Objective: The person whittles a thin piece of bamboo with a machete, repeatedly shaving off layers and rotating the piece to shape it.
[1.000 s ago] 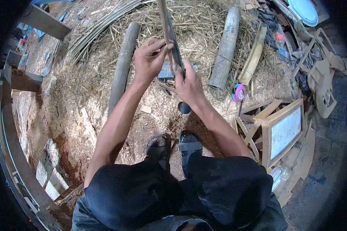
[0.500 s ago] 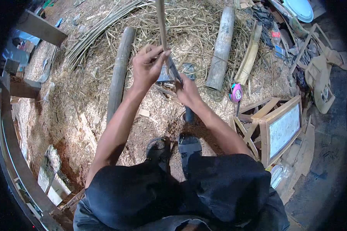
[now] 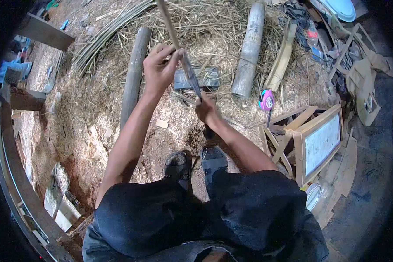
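1. Left hand (image 3: 159, 72): the grip is closed, pinching a slender strip (image 3: 169, 26) between thumb and fingers.
2. Strip: held above the litter-strewn floor (image 3: 161, 146), slanting from the top edge of the view down toward the right hand (image 3: 206, 109).
3. Right hand: the grip is wrapped around a dark-bladed tool (image 3: 194, 81). The blade overlaps the strip's lower end in view; contact cannot be determined.
4. Beyond the hands: a dark flat block (image 3: 212, 78) lies on the floor between the left pole (image 3: 135, 74) and the right pole (image 3: 249, 52).
5. Right side: a pink tape measure (image 3: 266, 101) sits near a wooden frame (image 3: 299, 153).
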The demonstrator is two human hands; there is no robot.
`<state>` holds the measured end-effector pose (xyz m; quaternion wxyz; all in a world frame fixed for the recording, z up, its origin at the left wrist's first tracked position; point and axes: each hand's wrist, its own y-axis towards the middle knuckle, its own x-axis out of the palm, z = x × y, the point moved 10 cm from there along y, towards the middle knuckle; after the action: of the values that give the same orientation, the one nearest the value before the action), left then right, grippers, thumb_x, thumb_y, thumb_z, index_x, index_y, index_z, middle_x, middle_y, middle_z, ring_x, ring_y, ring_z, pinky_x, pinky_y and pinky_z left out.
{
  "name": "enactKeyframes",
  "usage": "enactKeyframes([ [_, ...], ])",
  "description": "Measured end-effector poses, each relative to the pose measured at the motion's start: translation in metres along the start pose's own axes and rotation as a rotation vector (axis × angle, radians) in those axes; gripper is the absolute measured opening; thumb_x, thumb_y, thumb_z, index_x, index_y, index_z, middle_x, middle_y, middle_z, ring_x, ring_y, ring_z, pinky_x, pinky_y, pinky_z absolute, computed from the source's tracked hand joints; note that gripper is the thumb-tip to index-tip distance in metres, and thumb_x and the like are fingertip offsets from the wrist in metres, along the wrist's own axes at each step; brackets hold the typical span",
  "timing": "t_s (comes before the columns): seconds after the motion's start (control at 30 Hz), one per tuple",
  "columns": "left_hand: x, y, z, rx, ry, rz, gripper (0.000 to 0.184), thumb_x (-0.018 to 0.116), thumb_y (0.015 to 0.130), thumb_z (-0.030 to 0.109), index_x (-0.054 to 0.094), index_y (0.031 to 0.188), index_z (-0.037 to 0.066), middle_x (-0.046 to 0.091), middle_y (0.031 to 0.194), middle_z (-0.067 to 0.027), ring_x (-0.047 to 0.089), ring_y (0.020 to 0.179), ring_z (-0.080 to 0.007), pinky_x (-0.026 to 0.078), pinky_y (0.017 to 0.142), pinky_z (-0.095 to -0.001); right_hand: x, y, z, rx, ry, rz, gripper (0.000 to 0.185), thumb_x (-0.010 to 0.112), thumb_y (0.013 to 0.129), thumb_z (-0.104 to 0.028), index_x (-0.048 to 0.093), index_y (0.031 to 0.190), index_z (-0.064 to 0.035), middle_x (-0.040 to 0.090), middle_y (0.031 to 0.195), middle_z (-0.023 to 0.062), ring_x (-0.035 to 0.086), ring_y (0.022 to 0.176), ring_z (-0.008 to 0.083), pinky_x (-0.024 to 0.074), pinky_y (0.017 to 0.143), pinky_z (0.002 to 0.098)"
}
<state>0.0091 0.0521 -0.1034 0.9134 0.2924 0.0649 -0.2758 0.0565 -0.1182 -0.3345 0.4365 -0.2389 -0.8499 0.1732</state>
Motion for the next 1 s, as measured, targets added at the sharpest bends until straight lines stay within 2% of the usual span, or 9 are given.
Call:
enactKeyframes([
  [0.07,-0.003,0.003,-0.008,-0.026,-0.062,0.03,0.015,0.071,0.088,0.006,0.074,0.102,0.001,0.065,0.086,-0.0067,0.062,0.075,-0.011,0.051,0.061,-0.0247,0.001,0.003,-0.006,-0.022,-0.139,-0.031,0.032,0.047,0.103,-0.034,0.053,0.087,-0.0065,0.055,0.061,0.0067,0.045,0.043,0.0154,0.0369,0.04,0.03],
  [0.13,-0.009,-0.002,-0.025,-0.113,-0.116,0.05,0.015,0.07,0.089,0.006,0.073,0.103,0.001,0.066,0.089,-0.0073,0.064,0.077,-0.0112,0.051,0.062,-0.0247,0.013,0.007,-0.046,-0.434,-1.475,0.185,0.025,0.048,0.102,-0.025,0.057,0.097,-0.0021,0.056,0.059,0.0039,0.058,0.05,0.0191,0.0444,0.048,0.0328],
  [0.27,-0.012,-0.004,-0.008,-0.004,-0.021,0.042,0.019,0.067,0.091,0.004,0.071,0.109,0.003,0.067,0.092,-0.0085,0.065,0.079,-0.012,0.053,0.064,-0.0258,0.06,-0.015,-0.098,-0.45,-1.268,0.241,0.022,0.049,0.1,-0.02,0.055,0.1,0.0007,0.059,0.06,0.0173,0.063,0.054,0.028,0.0453,0.051,0.0421],
  [0.43,-0.015,-0.011,0.004,0.053,0.034,0.071,0.017,0.066,0.09,0.002,0.07,0.106,0.001,0.067,0.09,-0.0096,0.065,0.077,-0.0137,0.053,0.064,-0.0267,0.103,-0.044,-0.116,-0.564,-1.129,0.168,0.018,0.047,0.099,-0.016,0.057,0.103,-0.0011,0.056,0.059,0.0052,0.056,0.05,0.0138,0.0401,0.046,0.0344],
  [0.57,-0.011,-0.02,0.008,0.102,0.118,0.04,0.015,0.067,0.089,0.0,0.07,0.104,0.0,0.066,0.089,-0.0095,0.065,0.075,-0.0159,0.051,0.063,-0.0273,0.105,-0.043,-0.102,-0.701,-1.236,0.129,0.017,0.046,0.099,-0.012,0.057,0.103,-0.0003,0.056,0.059,0.0067,0.057,0.049,0.0166,0.0391,0.044,0.0336],
  [0.63,-0.013,-0.023,0.012,0.124,0.09,0.06,0.017,0.068,0.089,0.001,0.071,0.105,0.002,0.065,0.087,-0.0084,0.063,0.073,-0.0157,0.049,0.061,-0.0274,0.072,-0.024,-0.083,-0.272,-1.134,0.138,0.016,0.047,0.098,-0.012,0.057,0.101,0.0003,0.057,0.06,0.007,0.057,0.048,0.0176,0.0391,0.043,0.0339],
  [0.67,-0.01,-0.024,0.013,0.122,0.098,0.036,0.018,0.068,0.089,0.002,0.071,0.106,0.003,0.064,0.085,-0.0081,0.062,0.072,-0.0153,0.048,0.06,-0.0275,0.08,-0.028,-0.093,-0.37,-1.264,0.078,0.019,0.05,0.095,-0.01,0.054,0.108,0.0046,0.062,0.066,0.0188,0.064,0.053,0.0248,0.0442,0.045,0.0394],
  [0.8,-0.007,-0.028,0.011,0.107,0.061,0.053,0.018,0.068,0.089,0.002,0.072,0.106,0.003,0.062,0.082,-0.0069,0.06,0.071,-0.0134,0.047,0.059,-0.0273,0.089,-0.038,-0.087,-0.577,-1.249,0.136,0.024,0.05,0.095,-0.009,0.054,0.116,0.0031,0.064,0.068,0.0167,0.066,0.056,0.0261,0.0471,0.046,0.0384],
  [1.0,-0.013,-0.021,0.008,0.159,0.099,0.088,0.015,0.068,0.089,0.001,0.072,0.103,0.002,0.063,0.08,-0.0075,0.058,0.066,-0.0129,0.044,0.055,-0.0264,0.064,-0.013,-0.08,-0.487,-1.349,0.152,0.027,0.055,0.09,-0.005,0.054,0.115,0.0059,0.062,0.063,0.0193,0.068,0.06,0.0292,0.0487,0.048,0.0416],
])
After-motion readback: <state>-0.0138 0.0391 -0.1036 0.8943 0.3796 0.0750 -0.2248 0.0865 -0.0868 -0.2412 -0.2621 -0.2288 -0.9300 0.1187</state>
